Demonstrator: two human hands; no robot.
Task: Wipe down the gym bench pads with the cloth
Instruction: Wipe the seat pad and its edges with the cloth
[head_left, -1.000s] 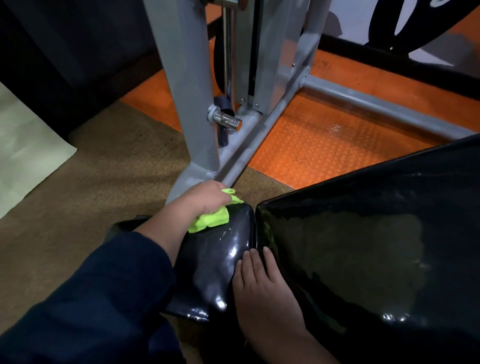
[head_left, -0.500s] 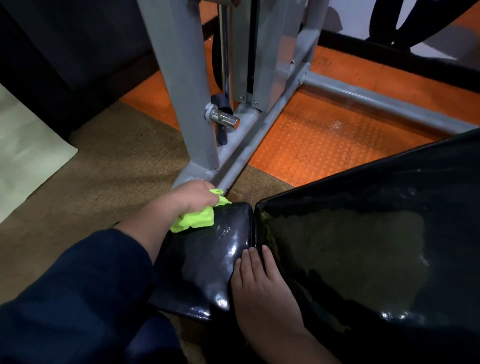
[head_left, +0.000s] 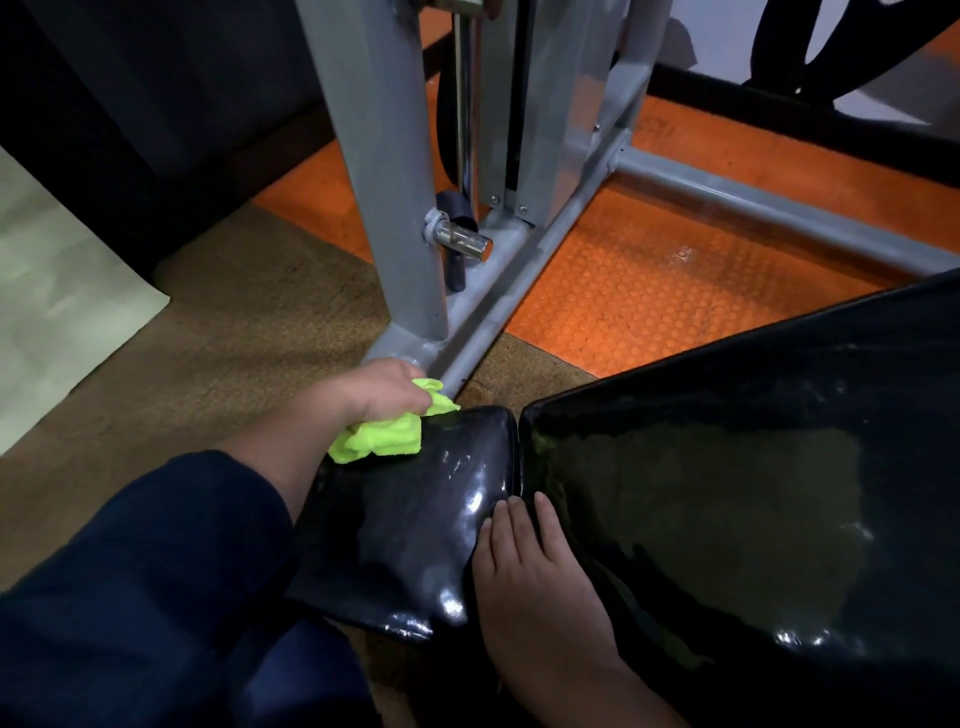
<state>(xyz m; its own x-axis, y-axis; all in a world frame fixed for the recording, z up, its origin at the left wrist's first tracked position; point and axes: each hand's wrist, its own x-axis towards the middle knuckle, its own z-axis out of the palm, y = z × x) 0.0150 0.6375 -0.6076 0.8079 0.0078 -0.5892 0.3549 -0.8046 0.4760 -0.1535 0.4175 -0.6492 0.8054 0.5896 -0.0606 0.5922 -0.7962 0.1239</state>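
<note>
From the head camera, my left hand (head_left: 382, 387) is curled around the bunched green cloth (head_left: 387, 434), pressing it against the far left corner of the small black seat pad (head_left: 410, 525). My right hand (head_left: 530, 582) lies flat with straight fingers on the near right edge of that pad, fingertips reaching the gap beside the large back pad (head_left: 753, 499). Both pads shine with reflections. Beyond the cloth, the grey machine frame (head_left: 395, 208) stands on a brown mat (head_left: 208, 364) and orange studded flooring (head_left: 649, 296).
</note>
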